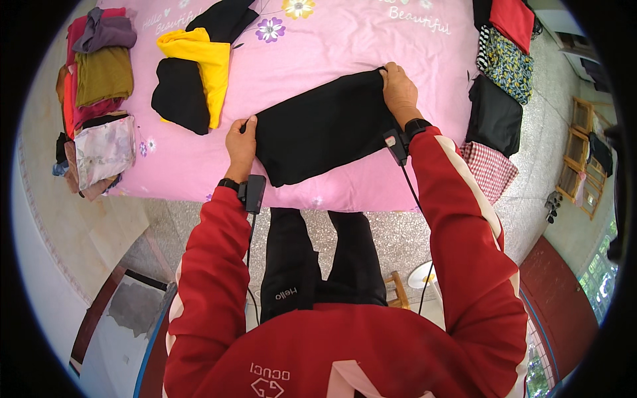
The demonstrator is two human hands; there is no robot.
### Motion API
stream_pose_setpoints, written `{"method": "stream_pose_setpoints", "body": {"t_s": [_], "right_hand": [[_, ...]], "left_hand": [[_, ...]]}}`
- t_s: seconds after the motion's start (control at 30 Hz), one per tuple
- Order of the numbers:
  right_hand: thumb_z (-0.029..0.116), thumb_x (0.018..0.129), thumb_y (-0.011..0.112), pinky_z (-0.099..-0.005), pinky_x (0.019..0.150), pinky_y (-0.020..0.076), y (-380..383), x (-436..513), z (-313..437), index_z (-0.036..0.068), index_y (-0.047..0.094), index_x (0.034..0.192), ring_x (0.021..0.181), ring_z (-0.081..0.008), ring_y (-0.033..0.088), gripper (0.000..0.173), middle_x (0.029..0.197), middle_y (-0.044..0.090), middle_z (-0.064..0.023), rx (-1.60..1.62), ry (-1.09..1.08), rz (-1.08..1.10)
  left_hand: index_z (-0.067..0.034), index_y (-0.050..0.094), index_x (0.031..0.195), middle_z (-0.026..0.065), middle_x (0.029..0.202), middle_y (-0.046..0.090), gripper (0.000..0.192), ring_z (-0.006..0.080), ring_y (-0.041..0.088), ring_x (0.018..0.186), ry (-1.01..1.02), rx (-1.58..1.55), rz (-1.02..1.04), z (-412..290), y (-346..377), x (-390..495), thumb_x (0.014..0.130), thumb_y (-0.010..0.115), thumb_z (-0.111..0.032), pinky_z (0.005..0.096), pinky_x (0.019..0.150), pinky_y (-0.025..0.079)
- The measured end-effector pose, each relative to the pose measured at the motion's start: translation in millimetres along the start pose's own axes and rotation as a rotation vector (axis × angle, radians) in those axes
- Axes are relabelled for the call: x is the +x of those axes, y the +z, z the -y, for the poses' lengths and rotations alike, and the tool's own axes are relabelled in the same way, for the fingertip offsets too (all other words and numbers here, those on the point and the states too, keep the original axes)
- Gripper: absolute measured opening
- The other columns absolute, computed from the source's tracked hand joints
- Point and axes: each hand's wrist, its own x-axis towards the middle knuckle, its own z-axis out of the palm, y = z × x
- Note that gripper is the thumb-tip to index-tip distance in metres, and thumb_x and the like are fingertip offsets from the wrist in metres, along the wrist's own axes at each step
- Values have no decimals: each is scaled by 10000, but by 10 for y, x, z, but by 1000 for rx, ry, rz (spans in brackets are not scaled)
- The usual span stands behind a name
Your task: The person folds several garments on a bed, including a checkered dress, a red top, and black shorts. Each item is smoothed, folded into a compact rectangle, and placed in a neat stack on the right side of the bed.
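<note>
A folded black cloth garment (323,127) is stretched between my hands over the near part of a bed with a pink floral sheet (318,54). My left hand (242,144) pinches its upper left corner between thumb and fingers. At its upper right corner, my right hand (399,92) grips the edge. Left of the garment lie a black folded cloth (180,97) and a yellow garment (216,74), partly overlapping. Another black garment (226,20) touches the yellow one from behind. Both wrists carry black straps with small cabled devices.
Stacked folded clothes (104,77) line the bed's left side. Along the right edge are a patterned garment (507,64), a black one (495,117) and a red checked cloth (490,166). A wooden rack (580,154) stands by the right wall; a wooden stool (398,291) is behind my legs.
</note>
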Motion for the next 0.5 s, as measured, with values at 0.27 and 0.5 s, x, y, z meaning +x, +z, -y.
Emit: {"method": "stream_pose_setpoints", "body": {"t_s": [0.27, 0.5], "right_hand": [[165, 823, 626, -482, 1066, 389, 123, -895, 802, -66, 547, 1184, 1228, -387, 486, 436, 1266, 534, -234, 111, -568, -47], [375, 918, 600, -453, 1179, 283, 294, -1245, 400, 53, 397, 1489, 1439, -309, 345, 686, 1570, 351, -131, -4, -422, 153]], "left_hand": [[-11, 615, 1136, -13, 922, 613, 387, 77, 544, 812, -381, -501, 292, 198, -157, -597, 956, 694, -344, 242, 716, 453], [-29, 670, 1108, 9, 995, 690, 262, 79, 613, 867, -423, -601, 318, 388, -3, -766, 990, 655, -262, 251, 779, 500]]}}
